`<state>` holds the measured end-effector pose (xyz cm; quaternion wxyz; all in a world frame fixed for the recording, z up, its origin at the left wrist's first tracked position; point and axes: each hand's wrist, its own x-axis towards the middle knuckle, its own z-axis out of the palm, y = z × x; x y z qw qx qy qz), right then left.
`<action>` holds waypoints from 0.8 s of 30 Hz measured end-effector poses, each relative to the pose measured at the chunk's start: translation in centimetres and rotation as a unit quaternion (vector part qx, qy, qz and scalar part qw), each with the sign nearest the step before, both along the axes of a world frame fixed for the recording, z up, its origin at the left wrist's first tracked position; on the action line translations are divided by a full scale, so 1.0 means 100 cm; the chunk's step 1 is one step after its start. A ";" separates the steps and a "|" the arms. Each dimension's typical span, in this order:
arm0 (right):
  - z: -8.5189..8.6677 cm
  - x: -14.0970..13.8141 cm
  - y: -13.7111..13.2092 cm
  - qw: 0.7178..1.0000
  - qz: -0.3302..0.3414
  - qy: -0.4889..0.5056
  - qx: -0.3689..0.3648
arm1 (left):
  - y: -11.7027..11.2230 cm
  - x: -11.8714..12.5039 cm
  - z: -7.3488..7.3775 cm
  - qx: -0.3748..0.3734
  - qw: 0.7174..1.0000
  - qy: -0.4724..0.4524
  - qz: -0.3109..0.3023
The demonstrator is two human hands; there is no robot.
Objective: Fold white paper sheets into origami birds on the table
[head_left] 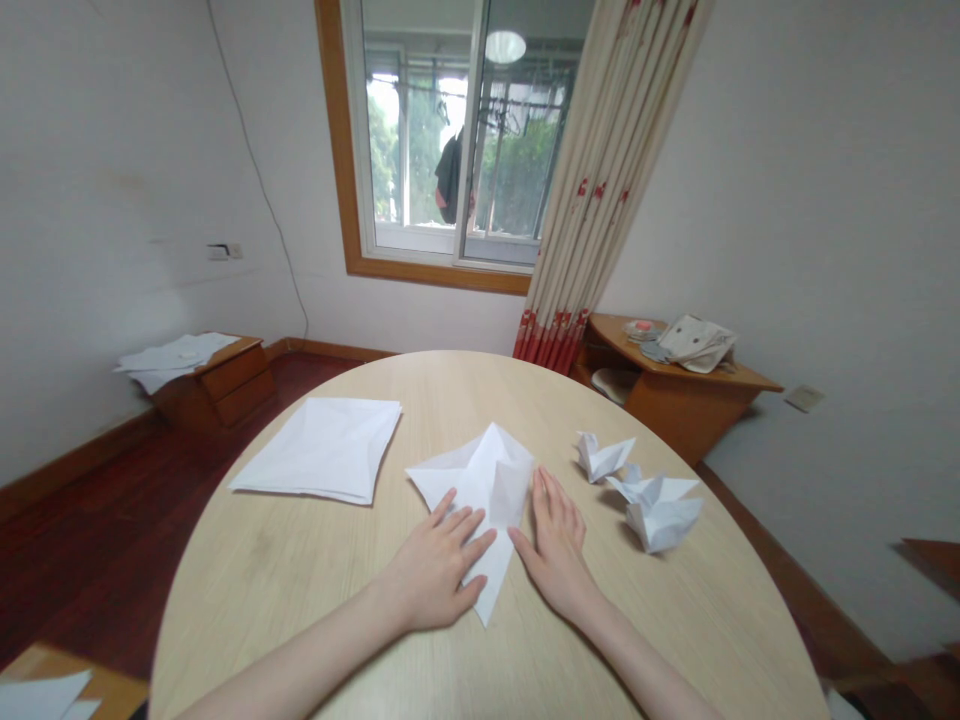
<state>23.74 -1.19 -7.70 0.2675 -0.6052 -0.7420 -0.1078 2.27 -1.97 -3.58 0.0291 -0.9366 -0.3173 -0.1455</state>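
A partly folded sheet of white paper (480, 480) lies on the round table in front of me, with one point toward the window and a narrow point toward me. My left hand (442, 565) rests flat on its left and lower part, fingers spread. My right hand (555, 540) lies along its right edge, thumb and fingers apart, the fingertips touching the paper's right corner. Part of the paper is hidden under my left hand.
Left on the round table (262, 600) lies a stack of white paper sheets (322, 450). Several folded paper figures (649, 505) stand at the right. Beyond are a low drawer cabinet (232, 380) with papers on it, a curtain (592, 190) and a corner desk (675, 390).
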 end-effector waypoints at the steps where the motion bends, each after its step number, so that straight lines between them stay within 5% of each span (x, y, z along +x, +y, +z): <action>1: -0.001 0.000 0.000 1.000 -0.001 0.001 0.000 | 0.000 0.000 -0.001 0.002 1.000 0.000 -0.002; 24: 0.000 0.003 0.002 1.000 0.008 -0.013 -0.002 | 0.002 0.000 -0.002 -0.008 1.000 -0.008 0.000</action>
